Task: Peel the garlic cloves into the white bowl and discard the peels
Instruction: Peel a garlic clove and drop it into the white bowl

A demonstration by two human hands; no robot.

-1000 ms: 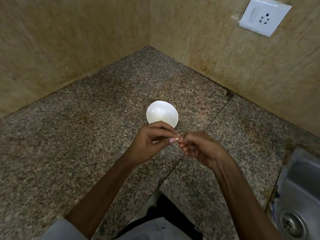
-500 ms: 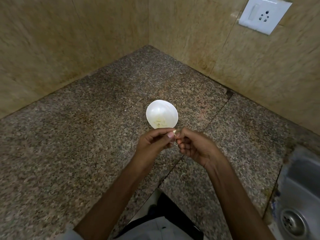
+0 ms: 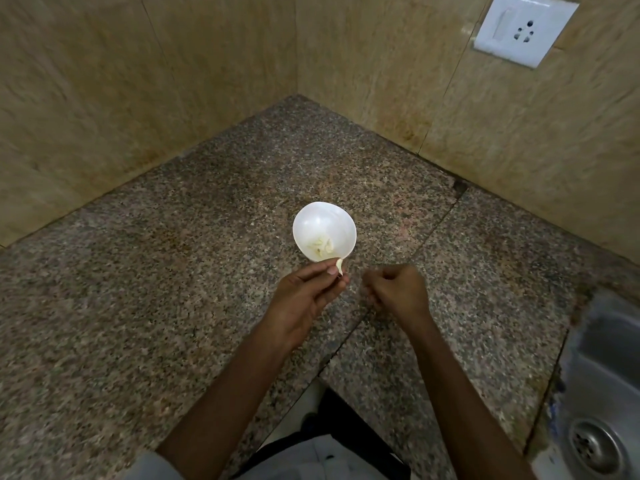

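A small white bowl (image 3: 324, 223) stands on the speckled granite counter and holds several pale garlic pieces (image 3: 321, 247). Just in front of its near rim, my left hand (image 3: 306, 296) pinches a pale garlic clove (image 3: 339, 266) between thumb and fingertips. My right hand (image 3: 398, 291) hovers a short way to the right, apart from the left, with its fingers curled under. Whether it holds a peel is hidden by the fingers.
The granite counter (image 3: 173, 289) runs into a corner of beige tiled walls. A steel sink (image 3: 602, 393) with a drain lies at the lower right. A white wall socket (image 3: 523, 29) sits high on the right wall. The counter's front edge notches inward near my body.
My hands were touching at the clove and have pulled apart. The right hand has moved to the right; the left keeps the clove by the bowl's rim.
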